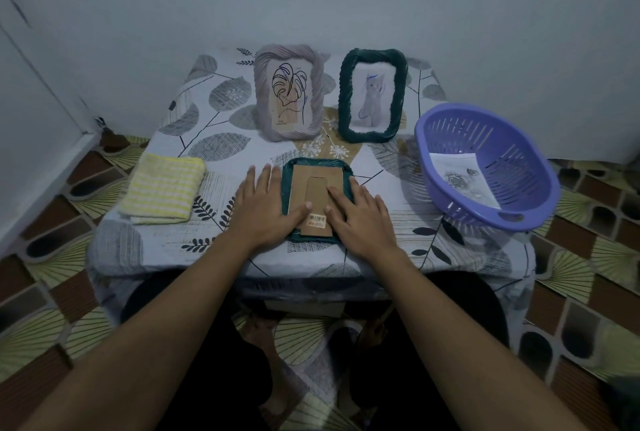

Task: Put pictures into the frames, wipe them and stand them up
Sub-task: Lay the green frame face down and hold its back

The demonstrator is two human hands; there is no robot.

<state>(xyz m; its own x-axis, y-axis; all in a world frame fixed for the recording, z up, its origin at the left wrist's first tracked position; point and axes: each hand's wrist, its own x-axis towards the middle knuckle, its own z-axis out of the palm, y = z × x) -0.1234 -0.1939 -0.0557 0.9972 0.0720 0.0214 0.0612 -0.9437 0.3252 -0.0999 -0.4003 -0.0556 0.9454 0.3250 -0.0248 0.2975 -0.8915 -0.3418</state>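
Dark green frame (320,163) lies face-down, long axis running away; left hand (266,208) and right hand (360,215) flank it, both grips flat, seemingly pressing the cardboard backing (332,174).

Table (221,153) holds cloth (162,189), basket (512,153), grey frame (262,94), green frame (344,94) (third frame (313,176) flat, apparently green).

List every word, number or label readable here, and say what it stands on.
Nothing reads clearly.
On the cardboard back of the face-down green frame, a barcode sticker: bars show, print blurred.
Small print at the foot of the leaf picture in the grey frame: too small to read.
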